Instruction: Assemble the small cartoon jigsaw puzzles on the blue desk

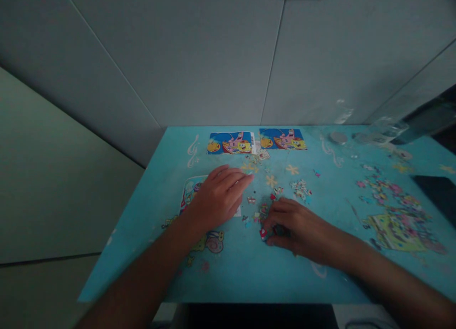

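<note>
My left hand (221,196) is held over a colourful cartoon picture sheet (188,191), covering much of it. Its fingers are stretched forward, close together, and no held object can be made out. To its right, my right hand (290,223) is curled down at the table, thumb and fingers around a small red-and-white jigsaw puzzle piece (263,234). Loose puzzle pieces (251,200) lie between the two hands. Beyond the right hand is a small heap of pale puzzle pieces (301,189).
Two blue cartoon cards (230,143) (283,139) lie at the table's back edge, against a grey panel wall (213,58). More pieces (395,188) are spread at right, near a dark flat object (436,193). Clear plastic containers (386,129) stand at the back right.
</note>
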Demonstrator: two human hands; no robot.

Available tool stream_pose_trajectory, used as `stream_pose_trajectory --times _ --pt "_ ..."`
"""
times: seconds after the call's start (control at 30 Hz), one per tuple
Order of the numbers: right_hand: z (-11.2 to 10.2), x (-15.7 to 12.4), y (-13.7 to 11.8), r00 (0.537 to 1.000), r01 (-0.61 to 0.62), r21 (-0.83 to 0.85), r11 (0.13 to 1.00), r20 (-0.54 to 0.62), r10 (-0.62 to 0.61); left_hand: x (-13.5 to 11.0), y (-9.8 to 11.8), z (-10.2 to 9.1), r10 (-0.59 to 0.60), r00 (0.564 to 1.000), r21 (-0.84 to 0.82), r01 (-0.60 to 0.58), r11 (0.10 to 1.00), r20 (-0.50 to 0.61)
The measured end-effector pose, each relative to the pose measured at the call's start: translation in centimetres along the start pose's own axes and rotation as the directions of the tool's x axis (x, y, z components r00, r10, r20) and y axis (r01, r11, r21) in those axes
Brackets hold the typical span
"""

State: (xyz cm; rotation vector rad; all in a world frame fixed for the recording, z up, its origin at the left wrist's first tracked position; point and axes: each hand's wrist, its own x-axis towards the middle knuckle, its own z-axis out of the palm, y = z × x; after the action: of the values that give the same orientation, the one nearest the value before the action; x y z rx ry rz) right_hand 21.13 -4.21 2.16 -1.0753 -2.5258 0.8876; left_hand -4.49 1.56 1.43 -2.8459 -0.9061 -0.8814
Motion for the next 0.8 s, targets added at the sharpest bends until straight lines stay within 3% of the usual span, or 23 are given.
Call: stream_pose_trajectory --times 0.3,0.6,0.7,0.8 --pt "0.3 0.0 0.6 1.000 -0.010 0.070 0.997 -0.007 0.010 -0.2 -1.2 -0.6 -0.106 0.991 0.044 0.110 0.993 -0.087" --pt "0.1 0.4 0.0 0.999 0.016 0.017 1.000 -0.037 -0.015 -0.3 -1.0 0.4 -0.100 0.995 0.002 0.100 0.995 0.000" --pt "-1.0 0.3 0.3 0.995 0.029 0.021 0.999 -0.095 -0.027 -0.3 -1.1 0.6 -0.084 0.996 0.000 0.084 0.997 0.007" --pt "-2.4 0.0 0.8 0.974 -0.074 0.042 0.996 -0.212 0.081 -0.4 -1.2 0.8 -0.081 0.997 0.001 0.081 0.997 0.015"
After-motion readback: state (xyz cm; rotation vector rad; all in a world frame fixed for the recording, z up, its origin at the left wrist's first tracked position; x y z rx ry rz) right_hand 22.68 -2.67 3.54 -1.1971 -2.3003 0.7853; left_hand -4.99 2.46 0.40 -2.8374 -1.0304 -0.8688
